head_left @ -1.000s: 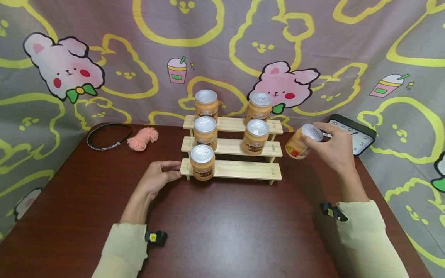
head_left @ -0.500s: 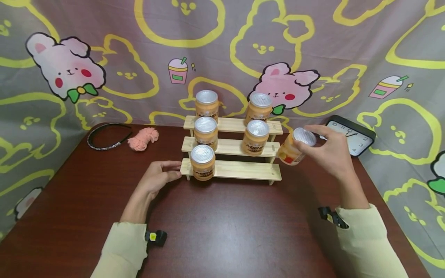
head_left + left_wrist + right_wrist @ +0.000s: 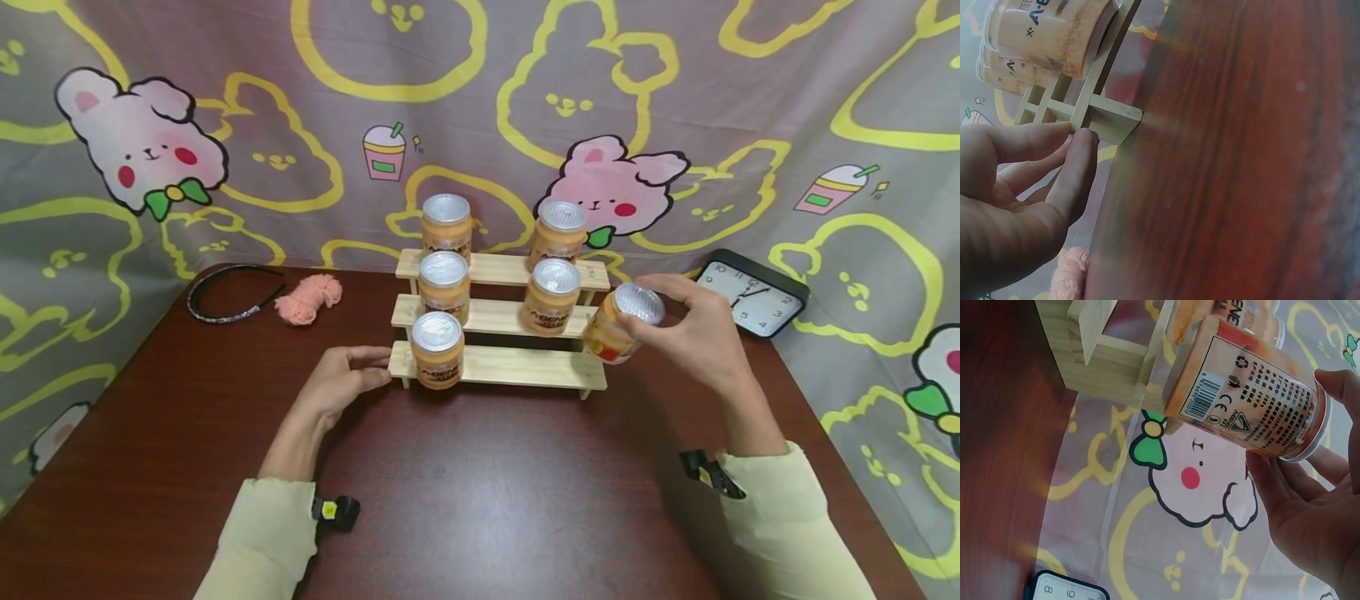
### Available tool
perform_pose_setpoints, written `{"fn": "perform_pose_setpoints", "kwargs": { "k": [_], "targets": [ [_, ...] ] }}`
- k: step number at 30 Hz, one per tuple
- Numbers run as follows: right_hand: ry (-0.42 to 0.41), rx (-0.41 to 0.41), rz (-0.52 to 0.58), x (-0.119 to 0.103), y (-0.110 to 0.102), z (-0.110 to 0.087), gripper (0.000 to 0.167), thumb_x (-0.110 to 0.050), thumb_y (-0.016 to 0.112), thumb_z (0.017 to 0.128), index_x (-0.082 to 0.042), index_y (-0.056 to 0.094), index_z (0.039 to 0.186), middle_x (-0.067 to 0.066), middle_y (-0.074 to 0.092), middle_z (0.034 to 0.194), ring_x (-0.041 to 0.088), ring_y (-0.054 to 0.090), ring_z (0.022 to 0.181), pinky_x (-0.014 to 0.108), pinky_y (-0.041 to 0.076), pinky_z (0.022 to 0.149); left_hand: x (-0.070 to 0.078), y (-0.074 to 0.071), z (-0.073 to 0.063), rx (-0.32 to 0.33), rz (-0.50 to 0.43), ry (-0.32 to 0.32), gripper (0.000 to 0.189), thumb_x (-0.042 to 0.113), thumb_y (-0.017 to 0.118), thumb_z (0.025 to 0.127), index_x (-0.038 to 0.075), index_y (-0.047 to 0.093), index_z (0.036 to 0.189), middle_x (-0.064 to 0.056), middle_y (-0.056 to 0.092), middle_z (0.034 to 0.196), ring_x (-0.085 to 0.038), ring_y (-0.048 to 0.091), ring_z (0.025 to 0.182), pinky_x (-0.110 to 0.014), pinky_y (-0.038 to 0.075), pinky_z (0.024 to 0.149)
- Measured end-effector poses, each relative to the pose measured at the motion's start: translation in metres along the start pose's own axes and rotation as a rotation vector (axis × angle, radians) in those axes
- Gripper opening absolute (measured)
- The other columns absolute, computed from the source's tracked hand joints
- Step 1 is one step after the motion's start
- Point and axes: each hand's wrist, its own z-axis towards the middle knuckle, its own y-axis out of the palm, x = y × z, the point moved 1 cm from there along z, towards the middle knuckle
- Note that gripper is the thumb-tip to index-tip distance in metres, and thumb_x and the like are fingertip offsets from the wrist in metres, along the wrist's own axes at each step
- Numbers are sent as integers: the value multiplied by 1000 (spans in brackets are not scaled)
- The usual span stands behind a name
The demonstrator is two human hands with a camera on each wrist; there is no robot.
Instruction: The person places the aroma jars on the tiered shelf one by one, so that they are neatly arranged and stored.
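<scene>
My right hand [image 3: 693,337] grips an orange jar [image 3: 617,340] near its silver lid, thumb on one side and fingers on the other. The jar tilts beside the right end of a three-step wooden display rack [image 3: 525,367]. In the right wrist view the label on the jar [image 3: 1241,394] shows a barcode and small print. My left hand [image 3: 339,385] pinches the left end of the rack's lowest step between thumb and fingertips; the left wrist view shows this grip on the rack [image 3: 1116,112]. A similar jar [image 3: 437,350] stands on the lowest step, at the left.
Two jars stand on the middle step, left jar [image 3: 444,304] and right jar [image 3: 552,308]; two more stand on the top step. A square clock [image 3: 753,292] leans at the right. Pink yarn [image 3: 309,300] and a black headband [image 3: 197,304] lie at the left, before a patterned curtain.
My right hand has carried the jar leftward and slightly lower, from near the clock to the right end of the rack. The left hand has stayed on the rack.
</scene>
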Motion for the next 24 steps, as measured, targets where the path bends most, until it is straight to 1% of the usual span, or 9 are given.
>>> {"fn": "perform_pose_setpoints", "kwargs": {
  "k": [3, 7, 10, 14, 20, 22, 24],
  "targets": [
    [-23, -5, -14, -3, 3, -1, 47, -11, 87, 79, 1, 71, 121, 16, 67, 123, 12, 57, 98, 8, 46, 75, 0, 0, 0, -1, 1, -2, 45, -7, 63, 91, -15, 55, 135, -31, 61, 128, -11, 63, 95, -20, 51, 81],
    [-60, -19, -34, -6, 8, -4, 46, -12, 88, 78, 0, 72, 119, 14, 68, 120, 15, 58, 97, 9, 46, 75, 0, 0, 0, 0, 2, -8, 45, -6, 63, 91, -15, 55, 135, -31, 61, 128, -10, 63, 95, -21, 52, 81],
    [-68, -33, -48, -8, 13, -6, 45, -14, 89, 78, 0, 73, 117, 14, 69, 118, 20, 60, 97, 11, 45, 75, 0, 0, -1, -1, 3, -13, 45, -6, 63, 92, -15, 55, 135, -30, 61, 128, -10, 63, 95, -21, 52, 80],
    [-79, -45, -70, -10, 19, -7, 45, -17, 89, 77, -1, 73, 116, 12, 69, 117, 22, 62, 100, 11, 45, 75, 0, 0, -1, -4, 7, -11, 45, -5, 64, 92, -15, 55, 135, -30, 61, 129, -10, 63, 95, -21, 51, 80],
    [-137, -52, -52, -11, 30, -6, 42, -16, 90, 77, -1, 74, 113, 11, 71, 111, 22, 64, 97, 12, 46, 76, 1, 0, 0, -3, 12, -8, 45, -5, 63, 92, -15, 55, 135, -30, 61, 128, -11, 63, 95, -21, 51, 81],
    [-153, -58, -47, -12, 35, -6, 41, -16, 90, 77, -1, 74, 112, 11, 72, 109, 21, 64, 95, 14, 48, 76, 2, 0, 0, -2, 15, -7, 45, -5, 63, 92, -15, 55, 135, -30, 61, 128, -11, 63, 96, -21, 51, 81],
    [-161, -68, -41, -13, 39, -6, 41, -17, 90, 77, -2, 75, 112, 9, 72, 108, 20, 64, 94, 19, 50, 75, 2, 0, 0, 1, 16, -5, 45, -6, 63, 91, -15, 55, 134, -30, 61, 128, -11, 63, 96, -21, 51, 81]
  ]
}}
